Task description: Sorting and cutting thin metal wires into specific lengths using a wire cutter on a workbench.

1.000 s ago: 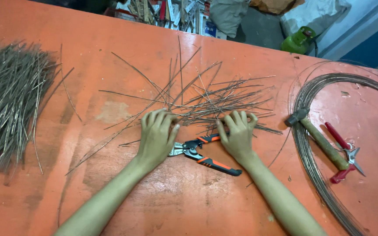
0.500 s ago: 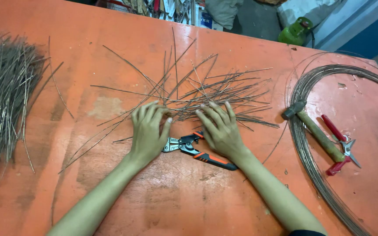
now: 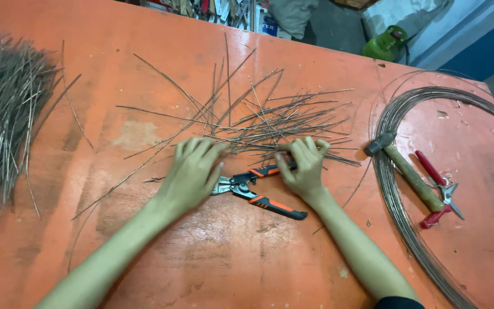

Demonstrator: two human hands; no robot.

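Both hands have slid a bit closer together compared to half a second ago, and the view has dropped slightly, so the scattered wire pieces (image 3: 258, 120) now sit nearer the upper middle of the frame. Left hand (image 3: 192, 171) is palm down with fingers loosely spread, fingertips resting on the near ends of the cut wires, like it's raking them into line. Right hand (image 3: 304, 166) is more curled, fingers bunched over the wire ends just above the pliers' handle; looks like it's pinching a few strands, but I honestly can't tell how many, or whether it's gripping or just pressing them flat.

Orange-and-black cutting pliers (image 3: 255, 191) lie on the orange table (image 3: 230, 257) right between the two hands, jaws tucked under the left palm, handles splayed toward lower right. Makes sense, parked within easy reach while the hands do the sorting.

Far left there's a big pile of cut wires (image 3: 4, 114), already lying roughly parallel, running out of the frame's left edge. On the right, a coil of wire (image 3: 395, 189) loops out past the right and bottom edges, with a wooden-handled hammer (image 3: 410, 171) laid across it, probably to keep it from springing, and red-handled snips (image 3: 438, 189) just beside the hammer.

Clutter along the top edge, including a green container (image 3: 385, 43), is too cropped to identify properly.
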